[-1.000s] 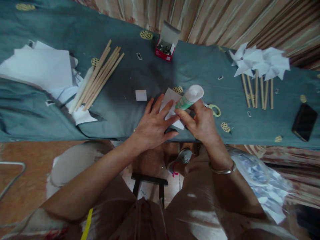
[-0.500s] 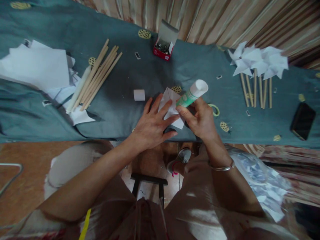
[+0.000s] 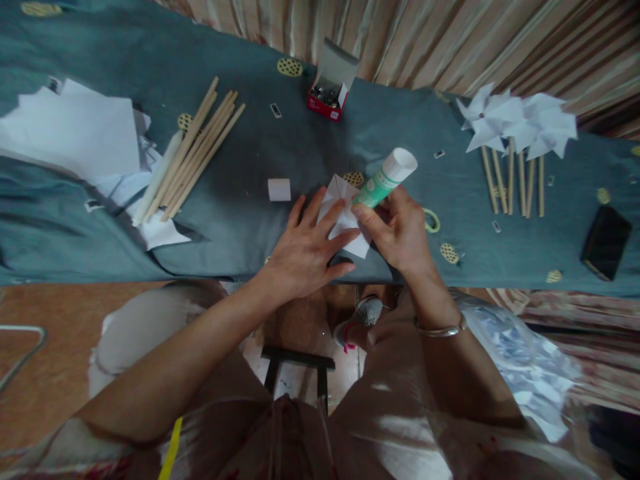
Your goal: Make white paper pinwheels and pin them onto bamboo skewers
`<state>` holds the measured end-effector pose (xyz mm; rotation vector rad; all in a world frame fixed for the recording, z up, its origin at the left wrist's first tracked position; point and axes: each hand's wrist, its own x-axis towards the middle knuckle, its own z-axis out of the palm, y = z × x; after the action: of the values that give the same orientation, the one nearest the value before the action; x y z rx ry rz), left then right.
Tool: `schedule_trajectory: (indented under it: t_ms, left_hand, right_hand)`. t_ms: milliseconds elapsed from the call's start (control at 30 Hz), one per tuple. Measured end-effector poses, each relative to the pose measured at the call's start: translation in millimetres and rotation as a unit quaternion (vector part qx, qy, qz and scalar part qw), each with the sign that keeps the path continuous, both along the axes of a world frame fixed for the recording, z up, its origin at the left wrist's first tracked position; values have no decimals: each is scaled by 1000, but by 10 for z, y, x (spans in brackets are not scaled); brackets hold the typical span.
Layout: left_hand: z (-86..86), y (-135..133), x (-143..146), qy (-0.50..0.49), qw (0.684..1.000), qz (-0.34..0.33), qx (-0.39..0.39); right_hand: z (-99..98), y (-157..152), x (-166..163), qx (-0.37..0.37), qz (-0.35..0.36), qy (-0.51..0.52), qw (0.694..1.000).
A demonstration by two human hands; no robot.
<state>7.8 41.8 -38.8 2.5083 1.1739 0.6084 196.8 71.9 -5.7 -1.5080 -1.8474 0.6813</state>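
Head camera, looking down over the lap onto a table draped in a teal cloth [image 3: 280,140]. Right at the near edge lies the folded white paper [image 3: 341,193], creased into triangular flaps, and both hands are on it. The left hand [image 3: 305,250] lies flat, palm down, fingers spread wide, their tips pressing on the left side of the paper; it grips nothing. The right hand [image 3: 400,230] is curled tight around a green-and-white glue stick [image 3: 387,177], pinched between thumb and fingers. The stick is tilted, its white end up and away to the right, its lower end down at the middle of the paper, just by the left fingertips. A metal bangle [image 3: 443,329] sits on the right wrist.

Just left of the left hand stands a small white cylinder [image 3: 279,189], on its own on the cloth. Further left, a bundle of wooden sticks [image 3: 197,157] lies at a slant, its lower ends resting on a loose pile of white sheets [image 3: 75,130]. At the far edge, an open red box [image 3: 330,97] with small metal bits inside. A green scissor handle [image 3: 431,220] peeks out behind the right hand. Off to the right, finished white pinwheels [image 3: 520,120] on sticks lie side by side, and a dark phone [image 3: 606,241] rests near the table's right end
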Motion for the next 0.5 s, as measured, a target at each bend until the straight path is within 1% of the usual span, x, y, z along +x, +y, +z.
schedule_trajectory:
  t_ms: [233, 500]
  left_hand:
    - [18, 3, 8, 16, 1000, -1, 3]
    - [36, 10, 14, 9, 1000, -3, -4]
  right_hand:
    - [26, -11, -48, -16, 6, 7, 1000]
    - [94, -2, -104, -7, 22, -54, 998]
